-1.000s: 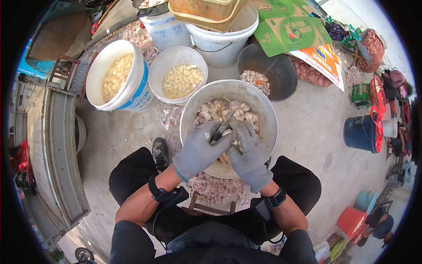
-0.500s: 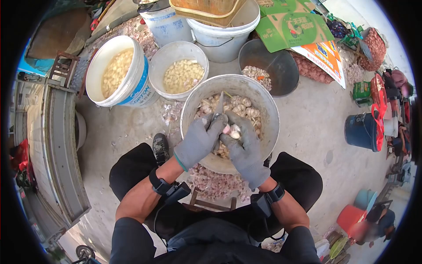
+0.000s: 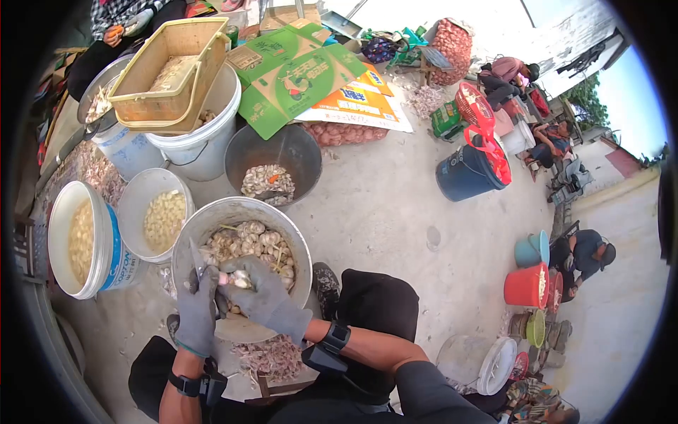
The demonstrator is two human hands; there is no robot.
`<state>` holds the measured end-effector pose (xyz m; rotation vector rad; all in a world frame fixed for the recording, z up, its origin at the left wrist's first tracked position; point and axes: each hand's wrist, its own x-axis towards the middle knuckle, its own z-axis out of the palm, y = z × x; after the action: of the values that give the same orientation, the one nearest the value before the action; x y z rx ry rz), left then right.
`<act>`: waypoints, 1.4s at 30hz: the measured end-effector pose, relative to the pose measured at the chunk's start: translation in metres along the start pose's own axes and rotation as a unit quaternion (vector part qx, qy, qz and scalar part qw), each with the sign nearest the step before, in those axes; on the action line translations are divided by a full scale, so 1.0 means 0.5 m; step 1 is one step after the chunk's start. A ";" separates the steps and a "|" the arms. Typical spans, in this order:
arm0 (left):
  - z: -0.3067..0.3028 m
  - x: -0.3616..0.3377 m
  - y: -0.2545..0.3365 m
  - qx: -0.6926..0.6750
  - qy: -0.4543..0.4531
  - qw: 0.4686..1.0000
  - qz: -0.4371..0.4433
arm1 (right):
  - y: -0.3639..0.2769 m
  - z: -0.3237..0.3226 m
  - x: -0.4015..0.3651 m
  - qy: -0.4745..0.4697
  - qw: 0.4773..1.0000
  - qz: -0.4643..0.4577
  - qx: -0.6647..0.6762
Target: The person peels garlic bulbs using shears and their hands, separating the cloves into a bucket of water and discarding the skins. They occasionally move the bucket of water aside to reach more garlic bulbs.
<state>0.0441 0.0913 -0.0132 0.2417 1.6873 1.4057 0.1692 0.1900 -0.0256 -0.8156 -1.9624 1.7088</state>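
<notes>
Grey-gloved left hand (image 3: pixel 196 311) has fingers clamped round a small steel knife (image 3: pixel 195 256), right hand (image 3: pixel 263 298) pinches a pale garlic bulb (image 3: pixel 239 280) — both over the round metal basin (image 3: pixel 233 210), probably catching scraps.

Outdoor garlic-processing yard. Bare concrete floor (image 3: pixel 385 212), open sky (image 3: pixel 628 85) at the far edge. Metal basin (image 3: pixel 244 203) is full of whole bulbs, with white buckets (image 3: pixel 114 261) of peeled cloves beside it and peel litter (image 3: pixel 268 357) on the ground. Red mesh sack (image 3: pixel 452 42) of garlic and flattened cartons (image 3: pixel 300 74) at the back. Other people (image 3: pixel 583 254) crouch among coloured tubs nearby.
</notes>
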 end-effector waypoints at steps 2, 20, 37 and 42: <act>-0.004 0.012 -0.028 -0.016 0.030 0.999 0.034 | -0.007 -0.019 0.001 0.022 0.999 -0.017 -0.030; -0.014 0.003 0.014 0.025 -0.033 0.998 0.038 | -0.039 -0.045 0.011 -0.088 0.974 0.082 0.190; -0.038 0.033 -0.021 -0.054 -0.002 0.997 0.059 | -0.028 -0.010 0.018 -0.084 0.932 0.136 0.326; -0.016 0.009 0.006 0.037 -0.025 0.997 0.067 | -0.032 -0.023 0.020 -0.081 0.903 0.184 0.379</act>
<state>0.0345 0.0896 -0.0131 0.4348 1.7101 1.4254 0.1668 0.2038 -0.0085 -0.7755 -1.0681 2.5684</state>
